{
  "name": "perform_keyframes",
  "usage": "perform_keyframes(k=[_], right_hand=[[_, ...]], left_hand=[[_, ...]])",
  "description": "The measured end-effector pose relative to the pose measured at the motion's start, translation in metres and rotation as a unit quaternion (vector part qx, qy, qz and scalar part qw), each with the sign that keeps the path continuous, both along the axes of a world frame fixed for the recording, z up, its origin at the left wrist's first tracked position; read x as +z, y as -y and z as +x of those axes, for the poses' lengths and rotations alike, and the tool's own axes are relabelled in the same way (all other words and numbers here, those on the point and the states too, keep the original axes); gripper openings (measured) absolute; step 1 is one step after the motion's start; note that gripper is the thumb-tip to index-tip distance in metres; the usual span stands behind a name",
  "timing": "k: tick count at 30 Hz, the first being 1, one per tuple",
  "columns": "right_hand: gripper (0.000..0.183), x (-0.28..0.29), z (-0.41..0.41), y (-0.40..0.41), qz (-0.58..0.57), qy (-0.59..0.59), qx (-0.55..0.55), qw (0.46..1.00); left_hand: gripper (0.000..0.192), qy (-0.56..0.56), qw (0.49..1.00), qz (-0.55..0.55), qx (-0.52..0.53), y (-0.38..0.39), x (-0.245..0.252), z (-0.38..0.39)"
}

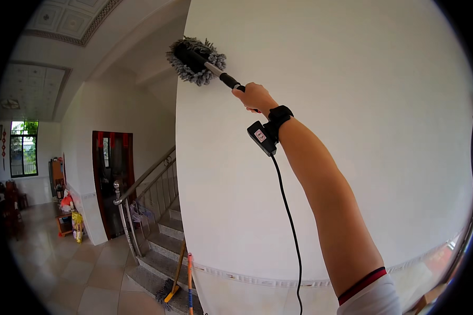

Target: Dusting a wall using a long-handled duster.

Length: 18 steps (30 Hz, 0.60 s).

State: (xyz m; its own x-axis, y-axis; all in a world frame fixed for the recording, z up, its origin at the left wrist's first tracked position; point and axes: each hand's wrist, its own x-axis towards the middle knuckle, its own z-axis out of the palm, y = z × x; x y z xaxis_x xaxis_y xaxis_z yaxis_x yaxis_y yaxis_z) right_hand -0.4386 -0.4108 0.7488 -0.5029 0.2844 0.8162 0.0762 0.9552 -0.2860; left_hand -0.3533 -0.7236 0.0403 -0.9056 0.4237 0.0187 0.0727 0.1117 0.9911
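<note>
My right hand (256,97) is closed around the black grip of a duster with a metal pole (213,69). The arm reaches up and forward across the white wall (339,98). At the pole's far end, the grey shaggy duster head (195,61) lies at the wall's left vertical edge, partly past it; whether it touches the wall cannot be told. A black strap (280,114) with a black box-shaped device (261,138) is on my wrist, and a black cable (289,216) hangs from it. My left hand is out of view.
Left of the wall, granite steps (161,252) rise beside a metal stair railing (146,179). A mop (177,271) and an orange-and-blue pole (190,279) lean near the wall's lower corner. Further left are a dark doorway (113,185) and a low table holding bags (65,214).
</note>
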Motion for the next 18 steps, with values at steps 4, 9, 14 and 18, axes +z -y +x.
perform_keyframes(k=[4,9,14,18], right_hand=[[0.046,-0.019,0.004,-0.006,0.034,0.034,-0.039,0.998],[0.049,-0.043,0.043,-0.05,0.082,-0.003,-0.121,0.989],[0.051,-0.055,0.126,-0.113,0.083,-0.057,-0.168,0.981],[0.052,-0.067,0.2,-0.161,0.059,-0.116,-0.249,0.96]], left_hand=[[0.03,-0.035,0.999,0.028,0.013,0.01,-0.02,0.009],[0.029,-0.108,0.994,-0.031,0.019,0.01,-0.011,0.021],[0.028,-0.035,0.995,0.003,-0.096,-0.011,-0.032,0.026],[0.028,-0.033,0.989,-0.007,-0.141,-0.031,-0.047,0.035]])
